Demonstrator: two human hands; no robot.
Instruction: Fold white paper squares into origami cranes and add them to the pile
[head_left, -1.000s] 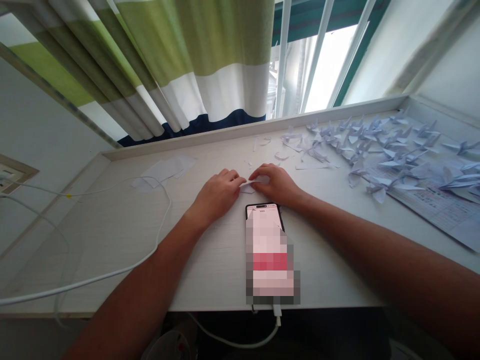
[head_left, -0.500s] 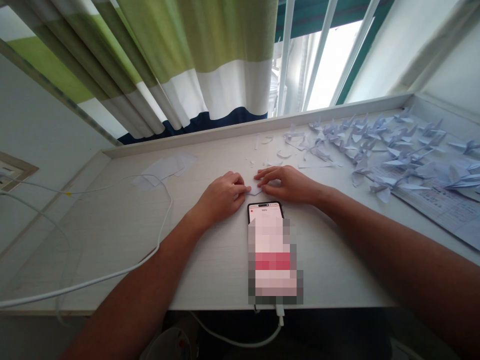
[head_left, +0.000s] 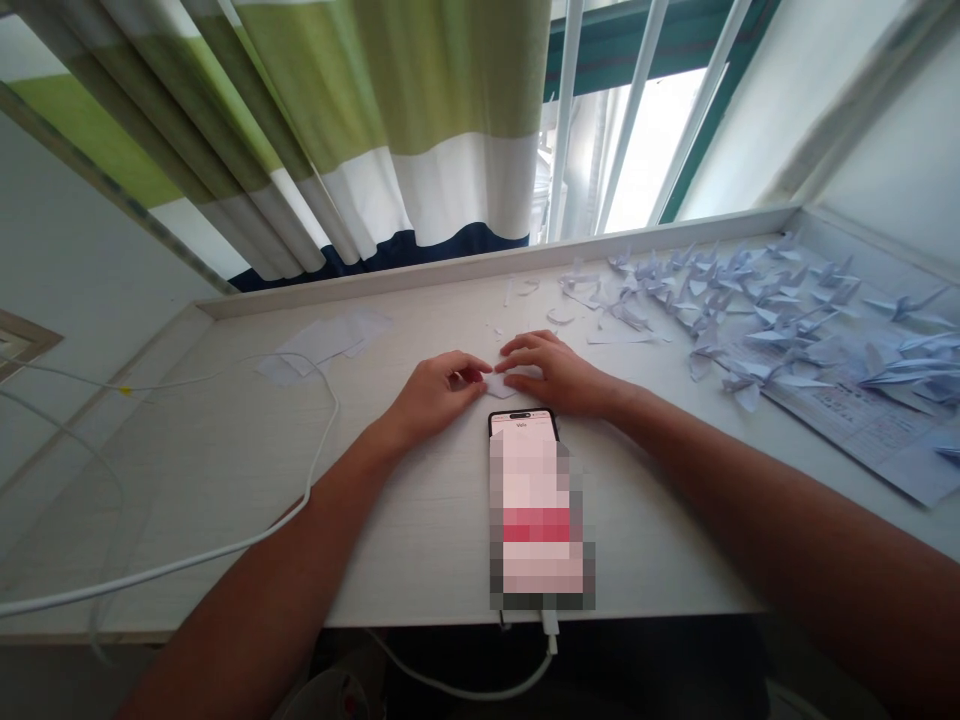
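Note:
A small white folded paper [head_left: 499, 386] lies on the pale wooden desk [head_left: 225, 470] between my two hands. My left hand [head_left: 435, 392] pinches its left edge with curled fingers. My right hand [head_left: 555, 374] rests on its right side, fingers pressed down flat on the paper. A phone [head_left: 534, 505] lies screen-up just in front of both hands, plugged into a cable at its near end.
Several pale folded paper cranes [head_left: 720, 300] are spread over the right of the desk, some on a printed sheet [head_left: 862, 410]. Paper scraps [head_left: 555, 315] lie behind my hands, flat white sheets [head_left: 322, 340] at the back left. A white cable [head_left: 225, 545] loops across the left side. Curtain and window behind.
Both hands stay on the small paper and shift only slightly. My left fingers have curled into a tighter pinch at the paper's edge. The view moved a little.

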